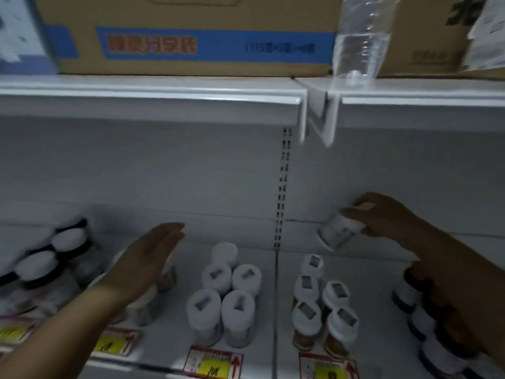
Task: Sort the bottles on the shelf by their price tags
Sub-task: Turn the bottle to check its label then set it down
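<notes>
My right hand (382, 217) grips a small white bottle (337, 232) by its cap, tilted, at the back right of the shelf. With fingers straight and together, my left hand (149, 258) hovers flat over white-lidded jars (144, 302) on the left and holds nothing. A cluster of white-capped bottles (226, 294) stands mid-shelf above a yellow price tag (214, 366) reading 108. Amber bottles with white caps (323, 307) stand right of the shelf divider. Another yellow tag (114, 343) reads 18.
Black-rimmed jars (52, 258) stand at the far left, dark-capped bottles (426, 321) at the far right under my forearm. The upper shelf (164, 91) carries cardboard boxes (191, 36) and a clear plastic bottle (360, 39). A slotted upright (281, 187) splits the back panel.
</notes>
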